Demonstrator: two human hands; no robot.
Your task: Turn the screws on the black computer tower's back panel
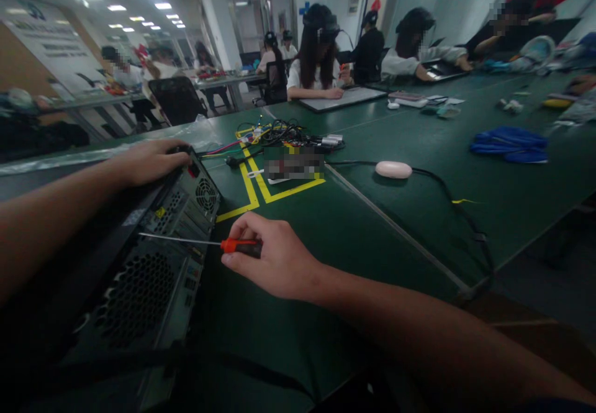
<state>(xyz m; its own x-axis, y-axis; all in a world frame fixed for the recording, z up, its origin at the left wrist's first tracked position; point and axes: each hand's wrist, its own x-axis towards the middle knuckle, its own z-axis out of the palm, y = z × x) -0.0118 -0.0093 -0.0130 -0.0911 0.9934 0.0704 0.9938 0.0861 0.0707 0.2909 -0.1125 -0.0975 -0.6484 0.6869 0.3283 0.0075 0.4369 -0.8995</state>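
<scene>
A black desktop computer case [186, 214] stands at the left of the table, its metal back panel with a fan grille and honeycomb vent turned to the right. My left hand [156, 161] lies over the far top corner of the case, fingers stretched out along it. In my right hand [274, 258] is a screwdriver [242, 247] with an orange and black handle. Its long thin shaft points left, and the tip is at the back panel's edge near the top cover. Whether the tip sits in a screw I cannot tell.
Beyond the case lie a tangle of cables [284, 132] and yellow tape lines [293, 190] on the green table [372, 226]. A pale pink oval device [393, 169] lies on a black cable. Blue cloth [510, 144] is farther right. People work across the table.
</scene>
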